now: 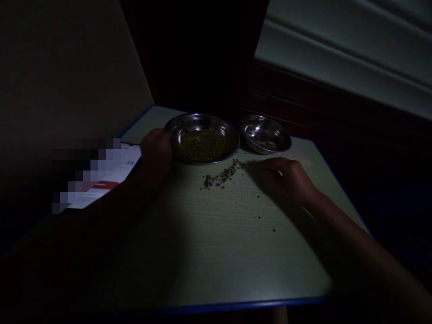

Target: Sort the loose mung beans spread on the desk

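One strip of loose grains [231,170] lies in front of the large bowl [199,120].
Hands are apart: the left hand [156,150] grips that bowl's left rim; the right hand [289,173] hovers front-right of it, contents not discernible. The strip slants on the tabletop [232,252], far end toward the small bowl [261,123] at its right. Judged step: handling grains; the next move calls for a light pinch.
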### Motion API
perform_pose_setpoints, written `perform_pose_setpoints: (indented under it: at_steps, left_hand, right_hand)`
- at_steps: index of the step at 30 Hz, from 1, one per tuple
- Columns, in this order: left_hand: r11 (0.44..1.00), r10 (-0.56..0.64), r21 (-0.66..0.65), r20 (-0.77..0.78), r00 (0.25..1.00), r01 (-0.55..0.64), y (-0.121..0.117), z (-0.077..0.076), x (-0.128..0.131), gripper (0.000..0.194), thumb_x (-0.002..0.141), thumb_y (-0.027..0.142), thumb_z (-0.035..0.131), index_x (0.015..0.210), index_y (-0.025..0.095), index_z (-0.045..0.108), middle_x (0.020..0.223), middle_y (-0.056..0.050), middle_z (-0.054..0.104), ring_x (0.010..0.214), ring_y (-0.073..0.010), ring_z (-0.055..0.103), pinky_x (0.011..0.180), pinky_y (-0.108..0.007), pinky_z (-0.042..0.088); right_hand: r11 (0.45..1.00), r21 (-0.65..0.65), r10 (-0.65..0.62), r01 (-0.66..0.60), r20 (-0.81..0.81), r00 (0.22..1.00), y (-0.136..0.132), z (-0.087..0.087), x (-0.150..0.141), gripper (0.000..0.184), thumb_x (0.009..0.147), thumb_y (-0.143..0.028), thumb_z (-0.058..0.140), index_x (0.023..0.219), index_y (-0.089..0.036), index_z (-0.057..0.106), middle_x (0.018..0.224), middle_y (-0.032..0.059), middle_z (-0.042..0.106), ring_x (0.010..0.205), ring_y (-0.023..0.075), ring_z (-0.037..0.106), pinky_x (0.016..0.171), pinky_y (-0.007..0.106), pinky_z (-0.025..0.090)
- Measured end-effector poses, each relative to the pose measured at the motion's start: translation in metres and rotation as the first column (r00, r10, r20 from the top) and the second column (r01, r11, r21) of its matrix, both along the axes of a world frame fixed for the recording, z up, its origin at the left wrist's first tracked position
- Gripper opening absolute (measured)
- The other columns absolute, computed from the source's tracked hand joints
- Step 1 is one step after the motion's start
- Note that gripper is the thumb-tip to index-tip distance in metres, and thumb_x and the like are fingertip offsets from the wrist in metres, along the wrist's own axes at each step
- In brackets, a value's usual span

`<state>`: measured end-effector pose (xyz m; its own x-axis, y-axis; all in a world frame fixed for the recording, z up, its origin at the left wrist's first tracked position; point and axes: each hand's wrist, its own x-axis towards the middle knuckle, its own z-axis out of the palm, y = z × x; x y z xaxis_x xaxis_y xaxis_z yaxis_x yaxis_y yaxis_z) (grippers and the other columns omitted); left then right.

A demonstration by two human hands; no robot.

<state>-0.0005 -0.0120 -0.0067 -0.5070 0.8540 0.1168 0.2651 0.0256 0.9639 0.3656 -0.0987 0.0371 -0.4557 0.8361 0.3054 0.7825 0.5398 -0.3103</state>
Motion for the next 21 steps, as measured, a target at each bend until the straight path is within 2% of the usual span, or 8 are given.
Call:
perform_pose_setpoints:
  at_steps: [4,10,17,21]
  left_hand:
    - [0.999,-0.006,-0.036,0.021,1.000,0.006,-0.007,0.012,0.004,0.022,0.093,0.017,0.067,0.073,0.026,0.061,0.083,-0.001,0.058,0.092,-0.0262,0.054,0.092,-0.044,0.045]
    - [0.998,0.033,-0.062,0.026,0.999,-0.031,-0.016,0.026,0.012,0.031,0.096,0.011,0.065,0.069,0.026,0.058,0.080,0.001,0.054,0.090,-0.0242,0.053,0.092,-0.043,0.045]
    - [0.999,0.035,-0.022,0.057,0.998,-0.034,-0.008,0.017,0.008,0.029,0.093,0.019,0.069,0.067,0.026,0.058,0.078,0.000,0.054,0.087,-0.0247,0.050,0.085,-0.040,0.044]
    - [0.999,0.044,-0.016,0.046,0.998,-0.044,-0.005,0.013,0.006,0.027,0.091,0.018,0.069,0.068,0.027,0.059,0.078,0.000,0.056,0.089,-0.0255,0.053,0.089,-0.040,0.046]
  right_hand:
    - [0.998,-0.008,0.061,-0.063,-0.108,0.992,0.025,-0.009,-0.018,0.052,0.105,-0.005,0.063,0.133,-0.024,0.103,0.137,0.0136,0.101,0.124,0.0335,0.098,0.112,0.053,0.077]
    - [0.997,0.018,-0.068,0.069,-0.038,0.997,0.022,-0.013,-0.022,0.048,0.105,-0.002,0.066,0.134,-0.019,0.101,0.131,0.0186,0.101,0.118,0.0370,0.098,0.107,0.053,0.075]
    - [0.998,-0.010,-0.063,0.063,0.010,0.998,0.025,-0.021,-0.021,0.045,0.107,-0.002,0.071,0.135,-0.017,0.101,0.134,0.0226,0.099,0.121,0.0398,0.096,0.112,0.055,0.070]
    - [0.999,-0.005,-0.041,0.041,0.010,0.999,0.026,-0.023,-0.020,0.049,0.104,0.000,0.071,0.133,-0.023,0.102,0.133,0.0167,0.101,0.120,0.0371,0.096,0.112,0.053,0.071]
